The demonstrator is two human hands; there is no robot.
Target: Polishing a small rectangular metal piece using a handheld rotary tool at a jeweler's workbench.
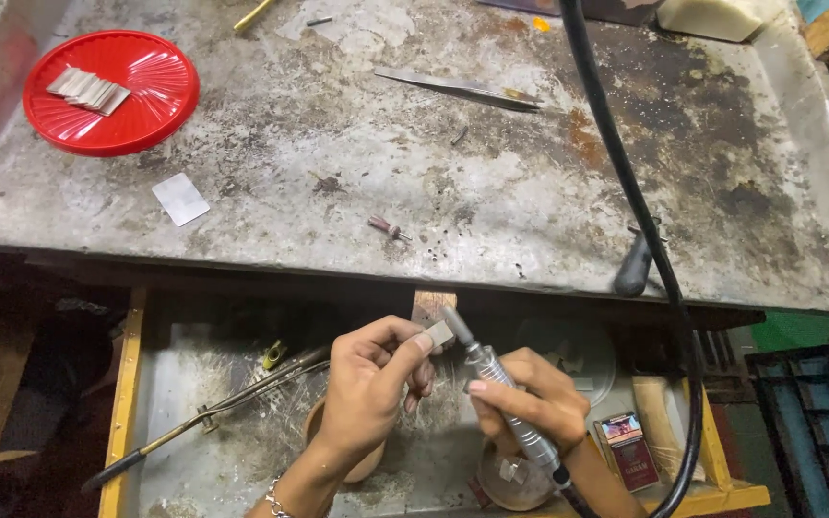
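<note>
Right hand wraps ribbed silver rotary handpiece, black cable trailing up over bench. Left hand pinches small grey metal plate between thumb and fingertips, handpiece tip touching plate, above open wooden drawer. Farther: worn grey metal bench, small red-tipped bit, white card, flat metal file, round red plastic lid holding stacked metal plates.

Metal pieces in dish, far left on bench.
</note>
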